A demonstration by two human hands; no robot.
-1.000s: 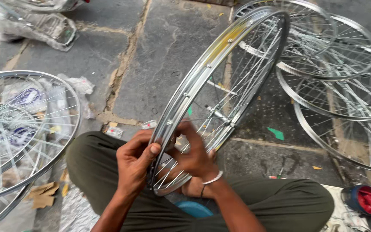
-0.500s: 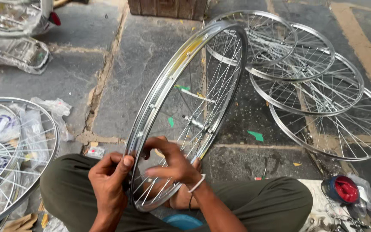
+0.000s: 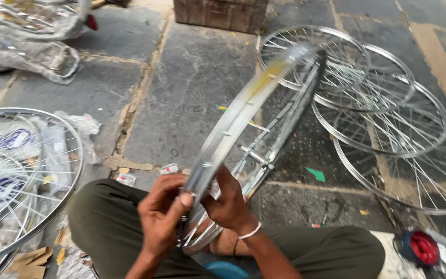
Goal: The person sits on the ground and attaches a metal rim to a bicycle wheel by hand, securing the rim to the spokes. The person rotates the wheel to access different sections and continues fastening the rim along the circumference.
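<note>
A silver spoked bicycle wheel rim (image 3: 243,111) stands tilted on edge over my lap, its hub (image 3: 255,156) showing between the spokes. My left hand (image 3: 162,217) grips the near part of the rim from the left, thumb pressed on the metal. My right hand (image 3: 229,204), with a white band at the wrist, holds the same near part from the right, fingers against the spokes. I sit cross-legged in olive green trousers (image 3: 104,222).
Several finished wheels (image 3: 383,124) lie overlapping on the stone paving at the right. Another wheel (image 3: 21,175) lies at the left over plastic wrappers. A red-capped object (image 3: 423,247) sits at lower right. Wrapped bundles (image 3: 32,51) and a brick block (image 3: 223,14) lie farther off.
The rim has turned more edge-on and swung left in view. Both hands stayed on its near part, shifting their grip slightly as it rotated.
</note>
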